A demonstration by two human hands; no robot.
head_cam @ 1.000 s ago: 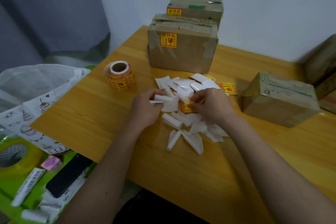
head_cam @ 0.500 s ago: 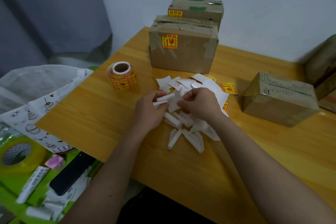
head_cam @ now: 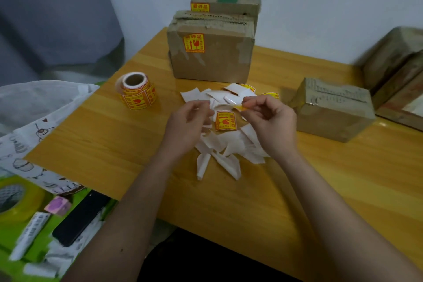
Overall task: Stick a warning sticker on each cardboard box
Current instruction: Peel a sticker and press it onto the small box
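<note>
Both hands hover over a pile of white backing papers (head_cam: 229, 146) on the wooden table (head_cam: 96, 135). My right hand (head_cam: 270, 121) pinches the edge of a yellow warning sticker (head_cam: 240, 107) with a curl of backing on it. My left hand (head_cam: 188, 123) has curled fingers that seem to pinch a white strip, though it is blurred. Another yellow sticker (head_cam: 225, 120) lies face up between the hands. The front cardboard box (head_cam: 215, 64) and the box behind it (head_cam: 238, 4) each carry a sticker. The box on the right (head_cam: 332, 112) shows none.
A sticker roll (head_cam: 137, 91) stands left of the pile, and a loose sticker (head_cam: 271, 95) lies behind it. More boxes (head_cam: 393, 64) lean at the right edge. Off the table's left side are a white bag (head_cam: 34, 103), a tape roll (head_cam: 16, 199) and a black phone (head_cam: 80, 217).
My hands have drawn apart and risen a little. The right hand moved right with a sticker, uncovering the yellow sticker on the pile.
</note>
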